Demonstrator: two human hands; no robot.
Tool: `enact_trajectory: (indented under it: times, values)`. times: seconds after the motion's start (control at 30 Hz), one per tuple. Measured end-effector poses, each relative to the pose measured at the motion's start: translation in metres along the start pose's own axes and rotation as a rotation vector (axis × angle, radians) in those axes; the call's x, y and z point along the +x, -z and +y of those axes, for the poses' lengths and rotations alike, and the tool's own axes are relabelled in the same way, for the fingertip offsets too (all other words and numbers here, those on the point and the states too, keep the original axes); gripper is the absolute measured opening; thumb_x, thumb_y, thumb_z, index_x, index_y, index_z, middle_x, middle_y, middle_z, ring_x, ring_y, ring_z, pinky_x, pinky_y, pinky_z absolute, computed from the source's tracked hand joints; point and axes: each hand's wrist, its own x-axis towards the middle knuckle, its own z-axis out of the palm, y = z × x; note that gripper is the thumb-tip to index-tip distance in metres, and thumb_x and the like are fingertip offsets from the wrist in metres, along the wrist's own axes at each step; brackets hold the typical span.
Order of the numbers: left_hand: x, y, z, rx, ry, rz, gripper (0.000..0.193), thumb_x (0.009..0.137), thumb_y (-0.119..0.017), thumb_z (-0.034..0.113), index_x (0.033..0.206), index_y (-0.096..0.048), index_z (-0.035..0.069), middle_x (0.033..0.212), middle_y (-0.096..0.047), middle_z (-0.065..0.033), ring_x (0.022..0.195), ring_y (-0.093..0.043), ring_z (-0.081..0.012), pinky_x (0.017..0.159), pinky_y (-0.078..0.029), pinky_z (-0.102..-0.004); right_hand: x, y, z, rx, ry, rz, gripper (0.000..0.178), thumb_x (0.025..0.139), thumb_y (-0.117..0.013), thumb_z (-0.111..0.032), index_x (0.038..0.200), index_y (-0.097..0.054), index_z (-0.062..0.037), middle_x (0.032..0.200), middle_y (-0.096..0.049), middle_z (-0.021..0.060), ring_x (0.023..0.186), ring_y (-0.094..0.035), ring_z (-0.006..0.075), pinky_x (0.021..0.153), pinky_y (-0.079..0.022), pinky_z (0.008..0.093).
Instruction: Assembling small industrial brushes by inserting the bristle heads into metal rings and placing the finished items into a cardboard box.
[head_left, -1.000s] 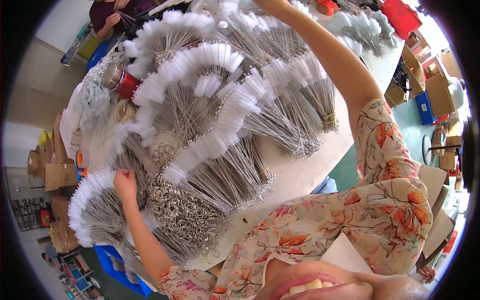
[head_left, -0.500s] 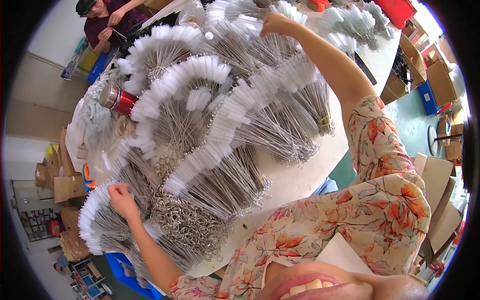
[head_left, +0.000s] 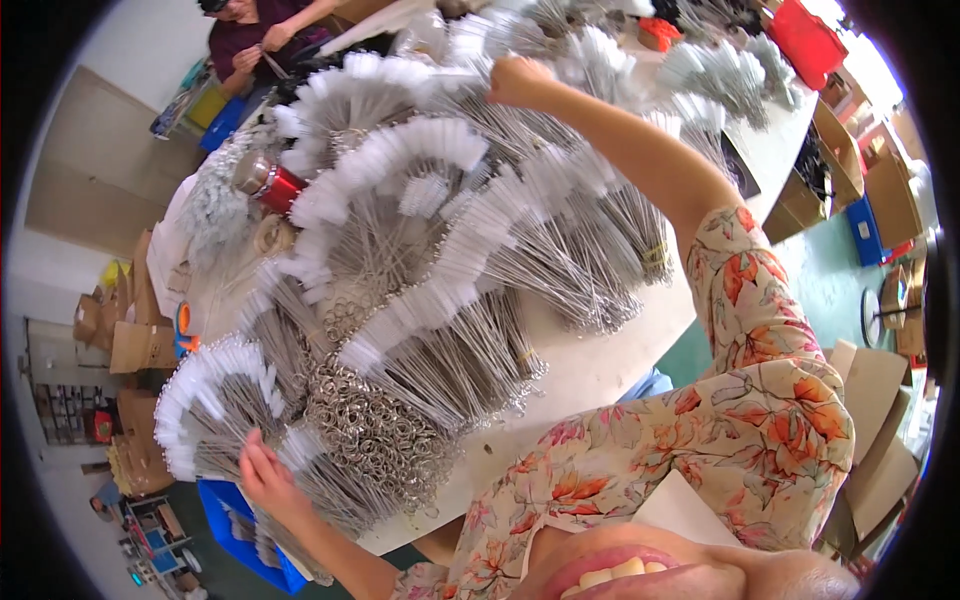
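Observation:
Rows of wire-handled brushes (head_left: 440, 290) with white bristle heads and looped ends cover the table. My left hand (head_left: 268, 478) is at the near left, its fingers stretched out beside the stems of a fanned brush bundle (head_left: 215, 385); I see nothing held in it. A heap of small metal rings (head_left: 375, 435) lies to its right. Across the piles reaches my right arm. My right hand (head_left: 518, 82) is closed, with curled fingers, over brushes at the far side; whatever may be in its fingers is hidden.
A red metal flask (head_left: 272, 185) tilts among the brushes, near a tape roll (head_left: 274, 235). Orange-handled scissors (head_left: 184, 328) lie at the left edge. Below stands a blue bin (head_left: 235, 535). At the far left a co-worker (head_left: 265, 35) handles thin pieces. Cardboard boxes (head_left: 890, 205) stand right.
My left hand has come down from the brush heads toward the stems, and its fingers have straightened. My right hand has shifted left over the far brushes. The whole view has shifted slightly.

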Motion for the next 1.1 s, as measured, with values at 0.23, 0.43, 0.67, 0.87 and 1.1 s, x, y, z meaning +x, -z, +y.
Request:
enact_trajectory:
  times: [0.23, 0.43, 0.67, 0.87, 1.1]
  values:
    - [-0.076, 0.046, -0.054, -0.081, 0.077, 0.104, 0.025, 0.092, -0.048, 0.022, 0.096, -0.059, 0.000, 0.063, -0.041, 0.0050, 0.043, -0.027, -0.0002, 0.038, -0.018, -0.0169, -0.007, 0.005, 0.001, 0.092, -0.056, 0.044, 0.018, 0.063, -0.068, -0.028, 0.076, -0.068, -0.0151, 0.081, -0.066, 0.0087, 0.079, -0.063, 0.0270, 0.070, -0.050, 0.0380]
    - [-0.098, 0.038, -0.063, -0.451, 0.152, 0.115, 0.023, 0.091, -0.049, 0.019, 0.092, -0.059, -0.001, 0.064, -0.044, 0.0029, 0.047, -0.031, -0.0015, 0.038, -0.020, -0.0179, -0.021, 0.047, -0.026, 0.099, -0.086, 0.167, 0.015, 0.063, -0.068, -0.026, 0.075, -0.068, -0.0165, 0.082, -0.066, 0.0092, 0.081, -0.063, 0.0278, 0.072, -0.050, 0.0381]
    - [-0.109, -0.022, -0.026, -0.500, 0.011, -0.136, 0.021, 0.091, -0.049, 0.015, 0.094, -0.060, -0.003, 0.065, -0.049, -0.0003, 0.048, -0.037, -0.0031, 0.040, -0.027, -0.0189, -0.081, 0.117, -0.088, 0.460, 0.289, 0.439, 0.020, 0.075, -0.058, -0.026, 0.082, -0.066, -0.0091, 0.084, -0.064, 0.0128, 0.074, -0.062, 0.0270, 0.069, -0.049, 0.0371]
    - [-0.117, -0.090, 0.018, -0.450, -0.247, -0.247, 0.022, 0.090, -0.048, 0.009, 0.107, -0.055, -0.002, 0.066, -0.049, -0.0017, 0.049, -0.044, -0.0051, 0.044, -0.038, -0.0195, -0.234, 0.064, -0.175, 1.574, 0.621, -0.483, 0.023, 0.093, -0.040, -0.019, 0.102, -0.052, -0.0018, 0.105, -0.053, 0.0115, 0.102, -0.051, 0.0204, 0.087, -0.046, 0.0417]
    - [-0.122, -0.101, -0.019, -0.087, -0.762, -0.141, 0.009, 0.084, -0.052, -0.002, 0.092, -0.049, -0.001, 0.081, -0.053, -0.0060, 0.066, -0.052, -0.0121, 0.061, -0.044, -0.0238, -0.355, 0.038, -0.218, 1.606, 0.779, -0.359, 0.026, 0.089, -0.053, -0.020, 0.110, -0.055, -0.0055, 0.113, -0.050, 0.0099, 0.111, -0.042, 0.0195, 0.093, -0.035, 0.0343]
